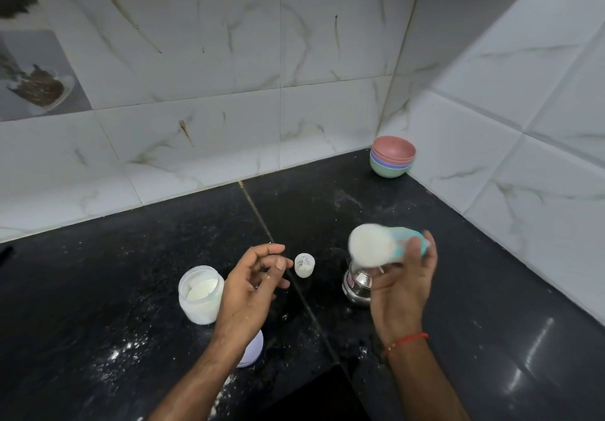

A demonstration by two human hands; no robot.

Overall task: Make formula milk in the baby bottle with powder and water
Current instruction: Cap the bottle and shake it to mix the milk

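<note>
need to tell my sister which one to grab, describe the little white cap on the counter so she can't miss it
On the black counter, look along the seam running from the wall. The small white cap stands just left of it, between the powder jar and steel pot, the smallest piece.

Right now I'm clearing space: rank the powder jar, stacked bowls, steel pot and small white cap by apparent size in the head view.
1. Clear plastic powder jar
2. Pastel stacked bowls, though farther away
3. Steel pot, partly hidden
4. Small white cap

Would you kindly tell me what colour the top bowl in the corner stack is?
Pink; the top bowl shows best in the head view.
</note>
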